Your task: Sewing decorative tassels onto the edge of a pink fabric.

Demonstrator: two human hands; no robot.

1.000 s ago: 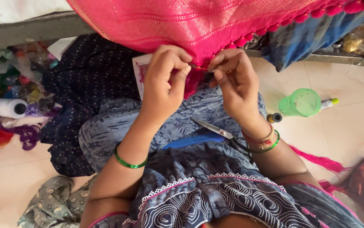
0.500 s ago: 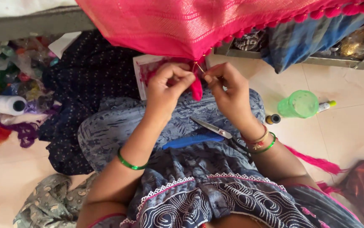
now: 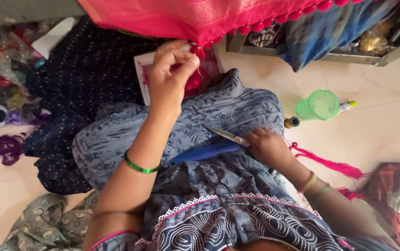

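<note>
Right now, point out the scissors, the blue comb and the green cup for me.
scissors (image 3: 225, 135), head view, on the steel blades lying on the lap.
blue comb (image 3: 204, 151), head view, on the middle of its toothed body.
green cup (image 3: 319, 105), head view, on its upper rim, standing on the floor.

A pink cloth (image 3: 200, 16) with a row of small pompoms along its hem hangs across the twelve o'clock edge, one hem corner pinched at about eleven o'clock. Silver scissors (image 3: 225, 135) lie shut on the blue-grey lap at centre, tips toward nine o'clock, just above a blue comb (image 3: 204, 151).
</note>
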